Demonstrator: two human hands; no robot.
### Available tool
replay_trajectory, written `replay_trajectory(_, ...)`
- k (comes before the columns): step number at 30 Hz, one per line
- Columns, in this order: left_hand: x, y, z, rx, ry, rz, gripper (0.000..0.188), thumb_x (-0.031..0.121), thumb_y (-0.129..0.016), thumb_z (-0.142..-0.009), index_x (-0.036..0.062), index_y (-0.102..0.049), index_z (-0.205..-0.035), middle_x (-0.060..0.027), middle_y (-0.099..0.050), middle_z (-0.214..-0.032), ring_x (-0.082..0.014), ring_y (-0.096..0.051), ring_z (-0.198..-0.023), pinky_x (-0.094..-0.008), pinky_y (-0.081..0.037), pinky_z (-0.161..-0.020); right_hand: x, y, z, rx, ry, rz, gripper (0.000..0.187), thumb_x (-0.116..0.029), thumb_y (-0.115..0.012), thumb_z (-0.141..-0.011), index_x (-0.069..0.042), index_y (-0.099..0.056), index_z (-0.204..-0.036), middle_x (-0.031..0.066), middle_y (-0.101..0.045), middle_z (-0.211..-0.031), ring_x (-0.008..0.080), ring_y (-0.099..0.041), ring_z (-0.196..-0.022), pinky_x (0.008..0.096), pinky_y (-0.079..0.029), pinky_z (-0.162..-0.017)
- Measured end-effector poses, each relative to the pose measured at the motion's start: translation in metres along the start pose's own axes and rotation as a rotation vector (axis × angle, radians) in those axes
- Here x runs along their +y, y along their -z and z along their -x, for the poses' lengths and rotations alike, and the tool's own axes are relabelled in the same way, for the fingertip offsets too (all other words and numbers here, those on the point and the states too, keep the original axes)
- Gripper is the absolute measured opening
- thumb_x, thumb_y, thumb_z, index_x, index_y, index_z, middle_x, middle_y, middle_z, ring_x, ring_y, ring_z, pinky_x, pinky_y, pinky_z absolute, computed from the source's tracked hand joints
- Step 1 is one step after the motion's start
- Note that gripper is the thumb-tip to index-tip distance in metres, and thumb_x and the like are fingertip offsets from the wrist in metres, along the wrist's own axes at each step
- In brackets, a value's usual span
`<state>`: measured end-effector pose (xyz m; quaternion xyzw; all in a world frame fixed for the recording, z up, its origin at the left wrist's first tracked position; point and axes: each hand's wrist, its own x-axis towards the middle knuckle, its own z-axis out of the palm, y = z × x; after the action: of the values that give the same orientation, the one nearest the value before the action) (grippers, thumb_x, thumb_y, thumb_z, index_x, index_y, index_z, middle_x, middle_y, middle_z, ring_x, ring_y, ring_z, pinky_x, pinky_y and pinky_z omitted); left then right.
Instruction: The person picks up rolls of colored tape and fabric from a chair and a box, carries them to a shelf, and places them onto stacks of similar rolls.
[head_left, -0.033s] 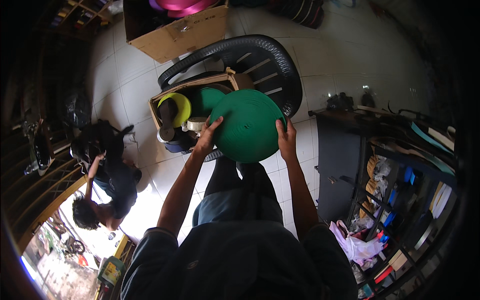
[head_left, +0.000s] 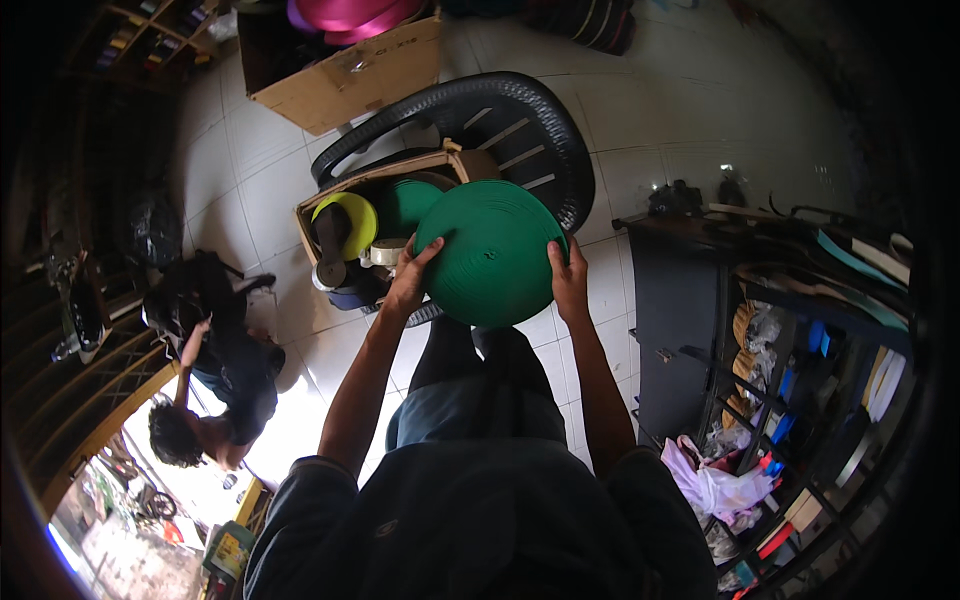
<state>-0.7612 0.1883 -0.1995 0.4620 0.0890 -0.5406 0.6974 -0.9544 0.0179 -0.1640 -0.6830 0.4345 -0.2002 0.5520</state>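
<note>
A large flat roll of green strap (head_left: 490, 253), wound in a tight spiral, is held up in front of me over my legs. My left hand (head_left: 410, 278) grips its left edge, thumb on the face and fingers tucked beneath. On the opposite edge my right hand (head_left: 568, 280) holds it the same way. Just beyond, an open cardboard box (head_left: 308, 240) rests on a black chair (head_left: 575, 150). Inside it lie a yellow-green roll (head_left: 362, 226), another green roll (head_left: 405, 205), a dark strap roll (head_left: 330, 235) and a small whitish roll (head_left: 385, 252). The held roll covers part of this box.
A bigger cardboard box (head_left: 350, 80) with pink and purple rolls (head_left: 360, 12) stands farther off. To the right is a dark cabinet (head_left: 675, 340) beside crowded shelves and a pale purple plastic bag (head_left: 725, 492). Another person (head_left: 225, 380) is at the left, near a bright doorway.
My view has shifted slightly, so the boxes and chair appear a little farther left. Both hands keep their hold on the green roll.
</note>
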Motion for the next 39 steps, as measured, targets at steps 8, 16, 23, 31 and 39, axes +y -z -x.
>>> replay_trajectory(8,-0.006,-0.101,0.066,-0.119,-0.223,-0.264,0.030,0.013,-0.074,-0.080,0.0079,-0.057,-0.104,-0.0025,-0.060,-0.098,-0.0141,-0.058,-0.085,-0.0304,-0.049,-0.077,0.007,0.043,0.073,0.518,-0.063,-0.047,0.035,-0.033,-0.044,-0.100,-0.004,-0.057,-0.114,0.0207,-0.064,-0.089,0.0307,-0.064,-0.083,0.0366,-0.048,-0.075)
replay_trajectory(16,-0.082,-0.189,0.120,-0.416,-0.231,-0.433,0.034,0.018,-0.071,-0.082,0.0059,-0.059,-0.111,-0.0023,-0.061,-0.104,-0.0132,-0.058,-0.092,-0.0293,-0.047,-0.083,0.005,0.161,0.177,0.713,-0.088,-0.473,0.036,-0.028,-0.042,-0.101,0.003,-0.059,-0.109,0.0069,-0.064,-0.090,0.0126,-0.054,-0.084,0.0285,-0.044,-0.078)
replay_trajectory(23,-0.145,-0.292,0.188,-0.622,-0.132,-0.556,0.035,0.021,-0.068,-0.084,0.0027,-0.060,-0.112,-0.0040,-0.063,-0.098,-0.0131,-0.059,-0.088,-0.0263,-0.047,-0.076,0.016,0.277,0.289,0.665,0.024,-0.670,0.048,-0.041,-0.034,-0.102,-0.001,-0.054,-0.121,0.0064,-0.060,-0.112,0.0142,-0.052,-0.102,0.0284,-0.040,-0.092)
replay_trajectory(31,-0.205,-0.433,0.240,-0.864,-0.089,-0.642,0.048,0.021,-0.067,-0.084,0.0029,-0.050,-0.126,-0.0096,-0.061,-0.106,-0.0177,-0.061,-0.090,-0.0298,-0.051,-0.080,-0.028,0.376,0.364,1.094,0.220,-0.316,0.050,-0.035,-0.033,-0.103,-0.004,-0.037,-0.141,0.0149,-0.049,-0.136,0.0230,-0.044,-0.126,0.0317,-0.031,-0.105)
replay_trajectory(39,-0.231,-0.499,0.272,-1.015,-0.274,-0.641,0.060,0.018,-0.063,-0.087,0.0103,-0.036,-0.139,-0.0160,-0.046,-0.130,-0.0231,-0.052,-0.112,-0.0311,-0.046,-0.092,-0.040,0.430,0.377,1.176,0.345,-0.475,0.045,-0.024,-0.053,-0.096,-0.003,-0.046,-0.136,0.0129,-0.054,-0.131,0.0209,-0.051,-0.118,0.0302,-0.038,-0.100)
